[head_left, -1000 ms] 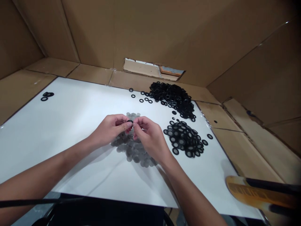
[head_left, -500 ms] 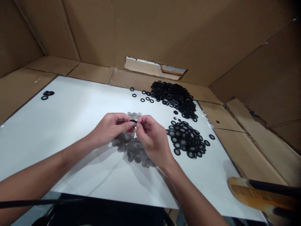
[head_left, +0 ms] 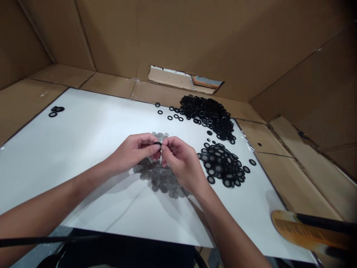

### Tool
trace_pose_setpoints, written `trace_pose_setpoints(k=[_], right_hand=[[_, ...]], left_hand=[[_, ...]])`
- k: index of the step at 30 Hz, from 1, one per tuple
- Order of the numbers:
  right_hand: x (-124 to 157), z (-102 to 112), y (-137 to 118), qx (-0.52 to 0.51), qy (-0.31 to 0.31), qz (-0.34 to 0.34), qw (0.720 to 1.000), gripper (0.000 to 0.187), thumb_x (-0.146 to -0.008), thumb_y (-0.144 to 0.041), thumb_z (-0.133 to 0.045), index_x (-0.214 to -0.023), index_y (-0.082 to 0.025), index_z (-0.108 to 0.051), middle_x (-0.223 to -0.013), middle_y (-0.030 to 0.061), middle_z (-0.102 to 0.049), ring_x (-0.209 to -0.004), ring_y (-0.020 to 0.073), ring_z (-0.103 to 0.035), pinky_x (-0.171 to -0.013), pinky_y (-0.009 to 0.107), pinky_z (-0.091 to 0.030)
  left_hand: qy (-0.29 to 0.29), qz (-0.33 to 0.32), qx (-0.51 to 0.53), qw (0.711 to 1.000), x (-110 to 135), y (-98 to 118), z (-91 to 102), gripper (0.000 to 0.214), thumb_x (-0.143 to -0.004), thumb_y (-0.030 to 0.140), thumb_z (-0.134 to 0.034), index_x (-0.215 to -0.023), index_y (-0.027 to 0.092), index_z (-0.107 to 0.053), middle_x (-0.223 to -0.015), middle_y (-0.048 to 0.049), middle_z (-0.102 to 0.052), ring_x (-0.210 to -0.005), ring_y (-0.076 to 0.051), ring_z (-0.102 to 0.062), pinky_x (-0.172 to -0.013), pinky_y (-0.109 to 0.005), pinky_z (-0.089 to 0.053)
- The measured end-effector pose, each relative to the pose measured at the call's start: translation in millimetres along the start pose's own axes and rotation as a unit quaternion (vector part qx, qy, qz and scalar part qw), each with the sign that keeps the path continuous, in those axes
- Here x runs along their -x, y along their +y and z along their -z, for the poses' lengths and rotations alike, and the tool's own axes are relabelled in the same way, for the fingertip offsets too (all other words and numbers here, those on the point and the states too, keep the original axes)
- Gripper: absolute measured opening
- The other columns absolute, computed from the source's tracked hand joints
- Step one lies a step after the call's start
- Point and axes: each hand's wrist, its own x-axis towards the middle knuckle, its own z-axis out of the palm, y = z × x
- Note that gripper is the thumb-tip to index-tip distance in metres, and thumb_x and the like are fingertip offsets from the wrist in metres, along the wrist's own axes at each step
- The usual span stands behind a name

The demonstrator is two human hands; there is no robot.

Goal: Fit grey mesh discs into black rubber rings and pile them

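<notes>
My left hand (head_left: pixel 139 149) and my right hand (head_left: pixel 180 158) meet above the middle of the white board. Between their fingertips is a small black rubber ring (head_left: pixel 157 143), pinched from both sides. The fingers cover most of it, so I cannot tell whether a disc sits in its opening. Below the hands spreads a heap of small grey mesh-like discs (head_left: pixel 163 178). To the right of my right hand lies a pile of black rings with grey centres (head_left: pixel 223 165). Farther back is a bigger pile of open black rings (head_left: pixel 206 113).
A white board (head_left: pixel 97 123) covers the work surface, with cardboard walls (head_left: pixel 181 37) around it. A few rings (head_left: pixel 52 114) lie at its far left. A slot (head_left: pixel 170 79) is cut in the back wall. A blurred yellow-and-black object (head_left: pixel 295 227) juts in at lower right.
Both hands stay close together at the black ring, with only slight finger movement. The view has shifted very slightly; the piles look the same.
</notes>
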Motion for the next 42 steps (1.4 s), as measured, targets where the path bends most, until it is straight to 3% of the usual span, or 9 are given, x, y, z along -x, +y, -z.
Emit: trace_pose_setpoints(k=[3,11,19,27,31,42], right_hand=[[-0.5,2.0,1.6,0.036,-0.017,0.000,0.999,0.014,-0.091,-0.036,-0.057,-0.086,-0.022,-0.056,-0.067,-0.0027,-0.061,-0.058,0.0122,-0.053,-0.057,0.025,-0.045],[4.6,-2.1,-7.2,0.092,0.024,0.042,0.995,0.010,-0.091,-0.027,-0.053,-0.082,-0.022,-0.052,-0.070,-0.0016,-0.063,-0.059,0.0114,-0.054,-0.055,0.023,-0.042],[3.6,-4.2,-4.5,0.014,0.029,0.029,0.999,0.016,-0.091,-0.036,-0.061,-0.092,-0.021,-0.060,-0.079,0.0009,-0.066,-0.063,0.0126,-0.060,-0.059,0.024,-0.048],[-0.9,0.1,-8.1,0.002,0.009,0.003,1.000,0.012,-0.087,-0.031,-0.060,-0.082,-0.021,-0.058,-0.067,-0.0028,-0.060,-0.058,0.0115,-0.054,-0.058,0.025,-0.045],[-1.3,1.7,-5.5,0.018,-0.015,-0.019,1.000,0.009,-0.087,-0.029,-0.057,-0.082,-0.022,-0.055,-0.064,-0.0037,-0.060,-0.056,0.0118,-0.052,-0.055,0.026,-0.043],[2.9,-2.6,-7.7,0.026,0.021,0.024,0.999,0.009,-0.089,-0.028,-0.054,-0.084,-0.021,-0.053,-0.069,-0.0032,-0.059,-0.056,0.0094,-0.048,-0.053,0.023,-0.040]], left_hand=[[0.002,0.005,-0.031,1.000,-1.3,2.5,3.3,0.018,-0.088,0.034,-0.068,-0.085,0.016,-0.071,-0.076,-0.0024,-0.067,-0.073,-0.015,-0.062,-0.071,-0.028,-0.049],[0.029,-0.003,-0.023,0.999,0.2,4.4,-1.9,0.017,-0.087,0.032,-0.069,-0.081,0.016,-0.071,-0.074,-0.0013,-0.065,-0.071,-0.013,-0.059,-0.069,-0.026,-0.048],[0.081,-0.021,0.010,0.996,2.3,0.8,-4.9,0.020,-0.088,0.037,-0.069,-0.087,0.017,-0.069,-0.078,-0.0016,-0.067,-0.071,-0.013,-0.061,-0.070,-0.027,-0.050],[0.022,-0.006,-0.020,1.000,-0.4,-0.6,0.5,0.020,-0.087,0.036,-0.070,-0.084,0.016,-0.069,-0.074,-0.0017,-0.067,-0.071,-0.014,-0.062,-0.070,-0.028,-0.051],[0.027,-0.003,-0.027,0.999,-0.6,-1.0,1.6,0.017,-0.086,0.034,-0.071,-0.086,0.017,-0.070,-0.074,-0.0012,-0.067,-0.070,-0.014,-0.062,-0.068,-0.027,-0.050],[0.055,-0.018,-0.012,0.998,2.4,-1.2,-2.9,0.017,-0.087,0.032,-0.071,-0.082,0.015,-0.071,-0.071,-0.0008,-0.067,-0.067,-0.012,-0.062,-0.066,-0.025,-0.050]])
